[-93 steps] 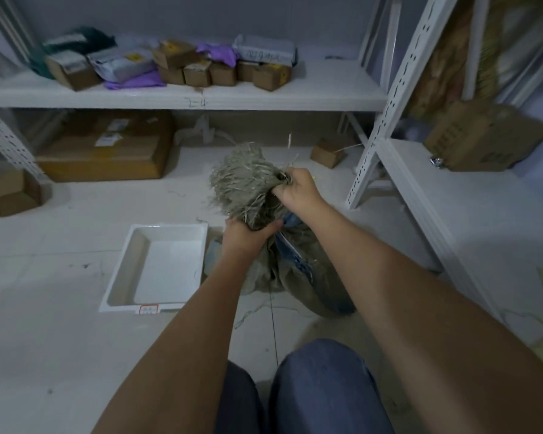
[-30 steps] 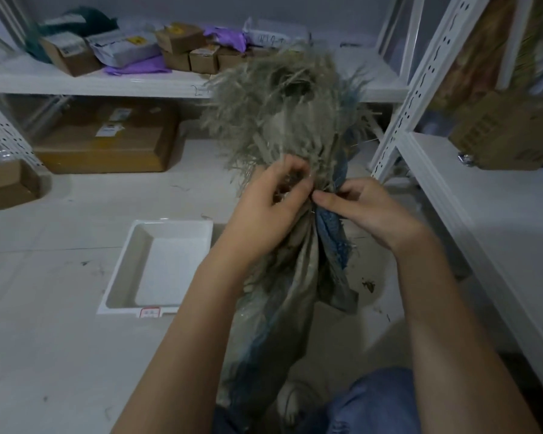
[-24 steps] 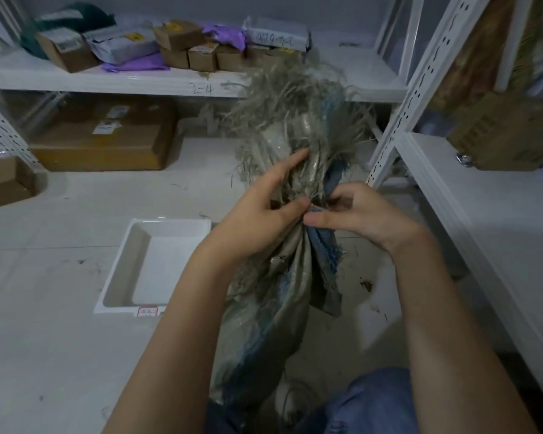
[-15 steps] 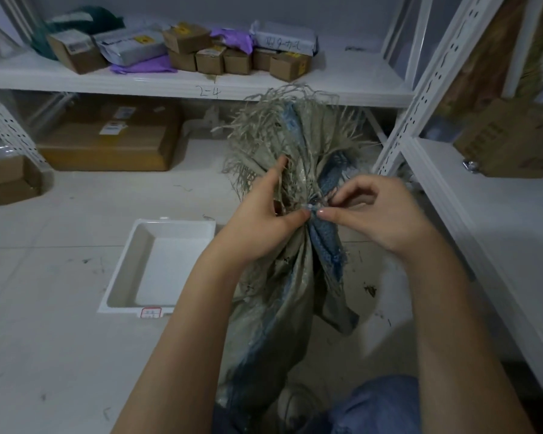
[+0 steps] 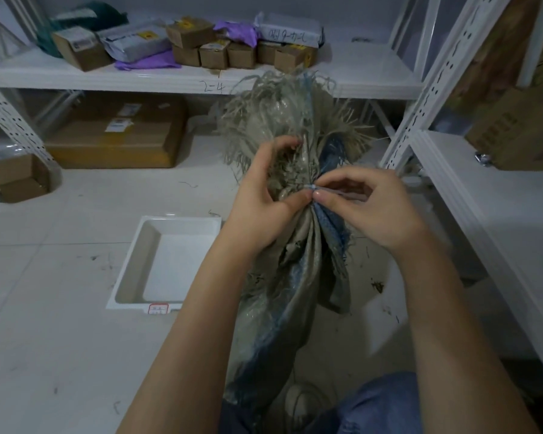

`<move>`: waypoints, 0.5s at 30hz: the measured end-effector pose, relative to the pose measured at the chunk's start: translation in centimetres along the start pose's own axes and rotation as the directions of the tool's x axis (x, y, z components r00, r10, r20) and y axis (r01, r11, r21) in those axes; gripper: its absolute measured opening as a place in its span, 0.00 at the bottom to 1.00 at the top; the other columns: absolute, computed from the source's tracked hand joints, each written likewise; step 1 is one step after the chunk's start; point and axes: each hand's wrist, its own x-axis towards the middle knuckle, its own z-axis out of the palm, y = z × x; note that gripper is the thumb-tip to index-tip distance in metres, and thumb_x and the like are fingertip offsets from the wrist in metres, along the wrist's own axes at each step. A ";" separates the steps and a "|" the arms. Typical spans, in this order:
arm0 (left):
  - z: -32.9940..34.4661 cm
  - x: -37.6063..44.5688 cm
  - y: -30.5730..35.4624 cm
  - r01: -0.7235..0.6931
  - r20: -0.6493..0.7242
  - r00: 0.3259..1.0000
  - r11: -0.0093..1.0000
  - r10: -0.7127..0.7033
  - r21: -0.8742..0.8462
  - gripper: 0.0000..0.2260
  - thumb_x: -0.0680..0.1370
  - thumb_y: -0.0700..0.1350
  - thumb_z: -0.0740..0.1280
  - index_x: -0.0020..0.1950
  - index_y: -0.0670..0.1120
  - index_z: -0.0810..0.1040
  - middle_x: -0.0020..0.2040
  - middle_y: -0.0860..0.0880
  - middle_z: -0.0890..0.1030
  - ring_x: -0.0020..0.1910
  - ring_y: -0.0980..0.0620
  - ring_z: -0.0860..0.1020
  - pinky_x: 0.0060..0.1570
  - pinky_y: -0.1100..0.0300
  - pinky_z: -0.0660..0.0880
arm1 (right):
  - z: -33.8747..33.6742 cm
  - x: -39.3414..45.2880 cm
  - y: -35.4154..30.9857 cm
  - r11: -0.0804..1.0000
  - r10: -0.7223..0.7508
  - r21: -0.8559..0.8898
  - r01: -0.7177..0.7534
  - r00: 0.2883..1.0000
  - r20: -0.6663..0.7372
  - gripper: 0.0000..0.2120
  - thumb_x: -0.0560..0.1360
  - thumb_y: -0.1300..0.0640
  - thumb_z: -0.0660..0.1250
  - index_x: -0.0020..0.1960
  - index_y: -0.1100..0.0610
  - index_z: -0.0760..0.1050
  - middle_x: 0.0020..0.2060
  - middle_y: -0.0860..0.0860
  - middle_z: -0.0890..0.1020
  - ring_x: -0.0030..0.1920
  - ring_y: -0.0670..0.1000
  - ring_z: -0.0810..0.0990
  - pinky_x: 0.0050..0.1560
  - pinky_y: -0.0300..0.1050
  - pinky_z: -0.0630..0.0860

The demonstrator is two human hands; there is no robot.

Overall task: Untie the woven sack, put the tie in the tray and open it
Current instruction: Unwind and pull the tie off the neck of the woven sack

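A grey-and-blue woven sack [image 5: 290,286] is held up in front of me, its frayed mouth [image 5: 282,114] fanning out above a gathered neck. My left hand [image 5: 264,202] is closed around the neck from the left. My right hand [image 5: 367,208] pinches a small pale-blue tie [image 5: 311,187] at the neck between thumb and forefinger. Thumb and fingertips of both hands meet at that spot. A white rectangular tray [image 5: 166,261] lies on the floor to the left of the sack, nothing in it.
White metal shelving [image 5: 351,79] runs across the back, carrying small cardboard boxes [image 5: 226,54] and mail bags. A large flat carton [image 5: 116,133] sits under it. Another shelf unit [image 5: 496,214] stands close on the right. My jeans-clad knee [image 5: 380,405] is at the bottom.
The sack has been lifted off the floor and held upright. Both hands have shifted to its neck, and the right fingers have closed onto the tie there.
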 end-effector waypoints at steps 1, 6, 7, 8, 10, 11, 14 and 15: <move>0.1 0.0 0.1 -0.004 -0.013 1.000 1.000 0.004 -0.015 0.20 0.70 0.36 0.71 0.58 0.50 0.70 0.55 0.54 0.76 0.58 0.53 0.76 0.64 0.55 0.73 | 0.1 0.0 0.0 1.000 0.006 0.012 -0.006 1.000 -0.017 0.10 0.70 0.61 0.72 0.45 0.47 0.79 0.40 0.40 0.82 0.41 0.34 0.81 0.47 0.27 0.75; 0.5 0.3 0.3 -0.005 -0.050 0.999 1.000 0.005 0.003 0.09 0.72 0.34 0.69 0.46 0.47 0.77 0.43 0.58 0.78 0.45 0.68 0.75 0.51 0.74 0.71 | 0.6 0.4 0.4 0.999 -0.027 0.040 0.031 0.994 -0.104 0.14 0.70 0.63 0.72 0.54 0.52 0.77 0.40 0.39 0.81 0.40 0.30 0.80 0.46 0.26 0.75; 0.5 0.3 0.3 0.028 -0.043 0.999 1.000 -0.028 -0.004 0.09 0.73 0.35 0.68 0.43 0.49 0.78 0.41 0.58 0.78 0.43 0.69 0.75 0.50 0.75 0.71 | 0.7 0.5 0.5 0.998 -0.035 0.038 0.039 0.993 -0.112 0.13 0.70 0.63 0.72 0.54 0.53 0.78 0.40 0.39 0.81 0.39 0.31 0.80 0.46 0.26 0.75; 0.6 0.3 0.4 0.061 -0.037 0.997 0.998 -0.061 -0.017 0.09 0.73 0.35 0.68 0.42 0.50 0.78 0.40 0.59 0.79 0.42 0.68 0.76 0.50 0.75 0.71 | 0.6 0.5 0.7 0.998 -0.041 0.036 0.046 0.992 -0.118 0.13 0.70 0.63 0.72 0.53 0.53 0.78 0.39 0.39 0.81 0.39 0.31 0.80 0.45 0.26 0.76; 0.7 0.3 0.3 0.094 -0.026 0.995 0.995 -0.095 -0.023 0.08 0.74 0.37 0.67 0.43 0.50 0.79 0.41 0.59 0.79 0.44 0.66 0.77 0.52 0.72 0.72 | 0.5 0.5 0.9 0.998 -0.058 0.027 0.062 0.990 -0.125 0.12 0.70 0.63 0.72 0.51 0.53 0.79 0.38 0.41 0.81 0.39 0.33 0.81 0.46 0.28 0.76; 0.8 0.2 0.3 0.097 -0.026 0.995 0.995 -0.097 -0.008 0.07 0.75 0.38 0.67 0.45 0.50 0.78 0.42 0.58 0.79 0.45 0.65 0.77 0.53 0.70 0.72 | 0.5 0.6 1.0 0.997 -0.070 0.021 0.073 0.990 -0.123 0.11 0.70 0.63 0.73 0.51 0.53 0.79 0.38 0.42 0.81 0.39 0.34 0.81 0.46 0.29 0.77; 0.8 0.2 0.0 0.120 -0.047 0.992 0.993 -0.120 -0.014 0.07 0.75 0.37 0.67 0.47 0.48 0.75 0.45 0.55 0.78 0.48 0.58 0.77 0.55 0.65 0.74 | 0.5 0.9 1.1 0.995 -0.098 0.016 0.099 0.992 -0.074 0.12 0.68 0.62 0.75 0.50 0.53 0.80 0.39 0.44 0.82 0.40 0.39 0.82 0.47 0.33 0.77; 0.8 0.3 -0.1 0.130 -0.054 0.990 0.991 -0.131 -0.016 0.07 0.74 0.37 0.68 0.47 0.47 0.75 0.46 0.54 0.78 0.49 0.57 0.78 0.56 0.64 0.74 | 0.5 1.0 1.1 0.995 -0.097 0.020 0.099 0.993 -0.066 0.12 0.68 0.62 0.75 0.50 0.54 0.80 0.38 0.45 0.82 0.40 0.40 0.82 0.46 0.33 0.78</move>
